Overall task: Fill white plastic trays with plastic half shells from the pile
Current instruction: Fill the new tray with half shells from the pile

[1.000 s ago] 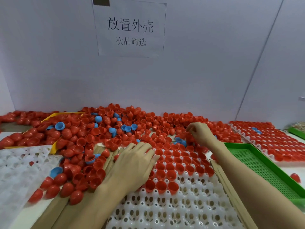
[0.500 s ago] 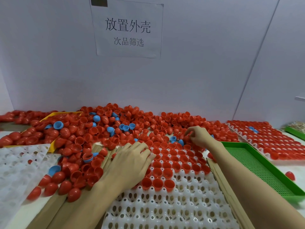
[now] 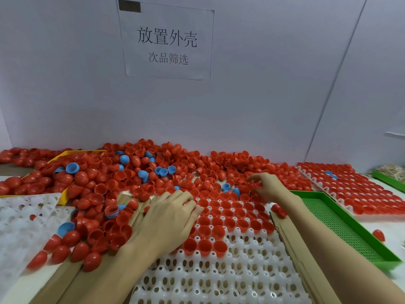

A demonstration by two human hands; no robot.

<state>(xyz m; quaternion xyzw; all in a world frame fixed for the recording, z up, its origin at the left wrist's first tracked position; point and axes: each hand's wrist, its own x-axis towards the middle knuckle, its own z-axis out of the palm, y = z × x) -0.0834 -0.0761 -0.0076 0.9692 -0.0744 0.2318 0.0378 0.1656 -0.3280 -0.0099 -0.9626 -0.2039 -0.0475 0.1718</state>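
Right hand (image 3: 266, 186) drew back nearer, fingers (image 3: 254, 177) pinching shells.

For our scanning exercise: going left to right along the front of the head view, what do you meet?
Empty white tray → spilled red shells → left hand → white tray being filled → cardboard strip → green tray.

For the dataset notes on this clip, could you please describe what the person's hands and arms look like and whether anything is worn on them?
Both are bare: the left hand and right hand wear no gloves, rings or watch that can be seen, and both forearms are uncovered, with no sleeve reaching into view. No markings show.
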